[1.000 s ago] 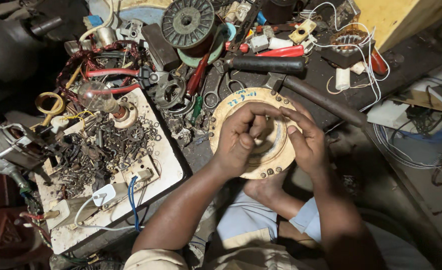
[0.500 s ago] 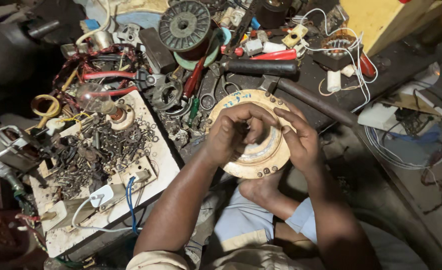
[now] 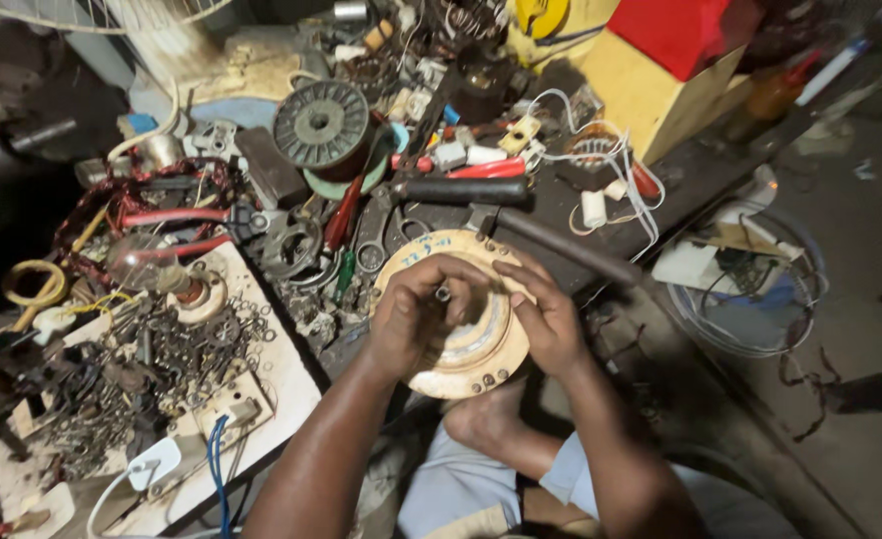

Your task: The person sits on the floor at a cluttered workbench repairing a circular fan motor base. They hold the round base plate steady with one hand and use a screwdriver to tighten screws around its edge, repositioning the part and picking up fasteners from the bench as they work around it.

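Metal scraps, washers and chain links lie heaped on a white board (image 3: 281, 384) well to the left of the left hand (image 3: 416, 319), with a bare light bulb (image 3: 142, 265) and a red-wrapped wire bundle (image 3: 152, 215) beyond it. Nearer that hand, above it, sit red-handled pliers (image 3: 351, 205) and a dark wire spool (image 3: 321, 123). The left hand is curled shut around a small metal piece (image 3: 443, 293) at the centre of a round cream-coloured motor housing (image 3: 461, 354), which rests between both hands over the person's bare foot (image 3: 481, 419). The right hand (image 3: 546, 319) lies against the housing's right side, fingers bent and pressing its rim. Just above both hands a black-handled hammer (image 3: 471, 190) lies on the dark, cluttered bench (image 3: 700, 165). Farther to the right of the right hand are white wires (image 3: 626, 175), a yellow box (image 3: 651, 85) with a red block (image 3: 690, 30) on top, and a wire ring (image 3: 750, 289) on the grey concrete floor (image 3: 860, 299).
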A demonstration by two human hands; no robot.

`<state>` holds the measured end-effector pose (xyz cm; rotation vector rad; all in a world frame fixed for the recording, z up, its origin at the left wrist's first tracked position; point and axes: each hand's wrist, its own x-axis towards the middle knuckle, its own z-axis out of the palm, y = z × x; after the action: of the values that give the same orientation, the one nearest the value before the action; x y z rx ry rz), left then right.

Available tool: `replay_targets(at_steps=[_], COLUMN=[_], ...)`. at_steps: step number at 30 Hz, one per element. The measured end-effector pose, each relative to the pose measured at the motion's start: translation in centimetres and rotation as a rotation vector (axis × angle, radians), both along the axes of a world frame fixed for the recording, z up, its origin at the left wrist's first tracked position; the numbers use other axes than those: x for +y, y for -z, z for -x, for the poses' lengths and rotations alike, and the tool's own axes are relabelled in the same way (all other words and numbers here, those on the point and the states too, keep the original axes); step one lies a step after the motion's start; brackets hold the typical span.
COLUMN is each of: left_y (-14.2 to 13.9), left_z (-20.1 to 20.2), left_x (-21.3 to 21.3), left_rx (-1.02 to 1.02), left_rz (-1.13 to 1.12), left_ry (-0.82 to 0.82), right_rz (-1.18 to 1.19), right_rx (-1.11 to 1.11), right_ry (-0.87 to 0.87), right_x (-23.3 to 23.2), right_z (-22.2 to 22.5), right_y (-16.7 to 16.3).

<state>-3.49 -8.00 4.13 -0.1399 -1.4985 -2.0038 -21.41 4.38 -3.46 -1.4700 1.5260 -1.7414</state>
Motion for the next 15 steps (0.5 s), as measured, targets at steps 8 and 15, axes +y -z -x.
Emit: replay_targets(at_steps=[8,15], left_y=[-0.50,-0.95], left_z=[-0.28,-0.72], left_x=[0.18,0.20], left_rx=[-0.033,-0.083], left_rz=[0.036,0.055], left_ry=[-0.034,-0.066], right_rz=[0.017,0.017], right_rx=[0.005,-0.007], right_ry=[0.001,-0.006], right_x=[0.03,-0.06], right_z=[-0.25,-0.35], right_y=[-0.74,-0.60])
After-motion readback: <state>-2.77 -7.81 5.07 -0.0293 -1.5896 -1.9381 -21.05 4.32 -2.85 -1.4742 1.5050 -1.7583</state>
